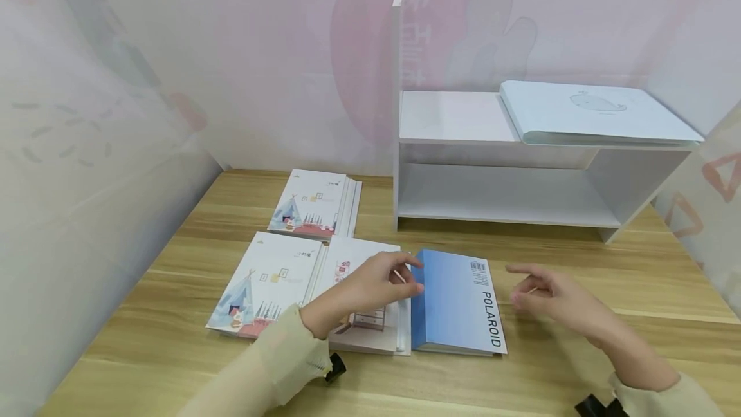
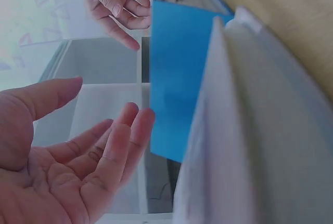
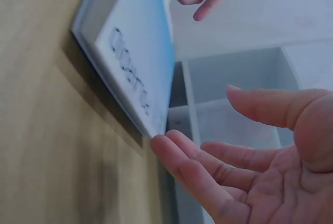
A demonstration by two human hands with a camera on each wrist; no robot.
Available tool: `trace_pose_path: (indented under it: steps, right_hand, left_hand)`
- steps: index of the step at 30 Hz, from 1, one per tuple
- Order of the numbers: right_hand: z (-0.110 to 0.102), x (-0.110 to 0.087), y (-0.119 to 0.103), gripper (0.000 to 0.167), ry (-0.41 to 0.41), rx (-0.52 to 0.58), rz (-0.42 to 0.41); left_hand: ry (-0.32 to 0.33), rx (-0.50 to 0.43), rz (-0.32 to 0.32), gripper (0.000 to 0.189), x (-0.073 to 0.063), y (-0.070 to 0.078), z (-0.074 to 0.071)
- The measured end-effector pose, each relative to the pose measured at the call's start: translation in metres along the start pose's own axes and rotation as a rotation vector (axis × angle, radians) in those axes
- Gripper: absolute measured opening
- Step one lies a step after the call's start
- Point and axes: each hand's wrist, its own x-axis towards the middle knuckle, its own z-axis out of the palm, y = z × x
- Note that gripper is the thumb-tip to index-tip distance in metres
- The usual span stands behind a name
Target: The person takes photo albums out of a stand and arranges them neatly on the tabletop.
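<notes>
A blue album marked POLAROID (image 1: pixel 457 301) lies flat on the wooden table, its blue spine facing left. Above the left edge of it hovers my left hand (image 1: pixel 376 282), fingers loosely bent and holding nothing. On the other side, my right hand (image 1: pixel 547 291) is just off the album's right edge, also holding nothing. In the right wrist view the fingertips (image 3: pixel 162 143) appear close to the album's corner; whether they touch it I cannot tell. Under my left hand lies a white book with a furniture picture (image 1: pixel 365 330), partly covered by the hand and forearm.
Two stacks of white tent-picture books, a near one (image 1: pixel 272 282) and a far one (image 1: pixel 312 201), lie at the left. A white shelf (image 1: pixel 503 195) stands at the back right, with a pale whale-picture binder (image 1: pixel 602 111) flat on its upper board. Fabric walls surround the table.
</notes>
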Motion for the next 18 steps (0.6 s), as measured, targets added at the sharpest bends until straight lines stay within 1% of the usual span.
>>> trace_pose_path:
  steps: [5, 7, 10, 13, 16, 18]
  right_hand:
    - [-0.022, -0.002, -0.002, 0.054, 0.120, 0.012, -0.096]
    - [-0.032, -0.004, -0.004, 0.050, 0.193, -0.006, -0.114]
    - [-0.048, -0.008, -0.008, 0.042, 0.309, -0.022, -0.118]
    - [-0.063, -0.012, -0.015, 0.032, 0.430, -0.003, -0.119]
    - [-0.075, -0.015, -0.024, 0.031, 0.543, 0.057, -0.157]
    - [-0.081, -0.017, -0.030, 0.031, 0.623, 0.096, -0.196]
  left_hand:
    - [0.034, 0.028, 0.107, 0.040, 0.011, 0.016, -0.015]
    - [0.049, 0.018, 0.153, 0.039, 0.017, 0.025, -0.022]
    - [0.089, -0.025, 0.213, 0.039, 0.029, 0.037, -0.032]
    - [0.172, -0.031, 0.292, 0.038, 0.041, 0.048, -0.040]
    - [0.264, -0.010, 0.354, 0.035, 0.053, 0.057, -0.047]
    - [0.312, -0.002, 0.369, 0.035, 0.059, 0.063, -0.050]
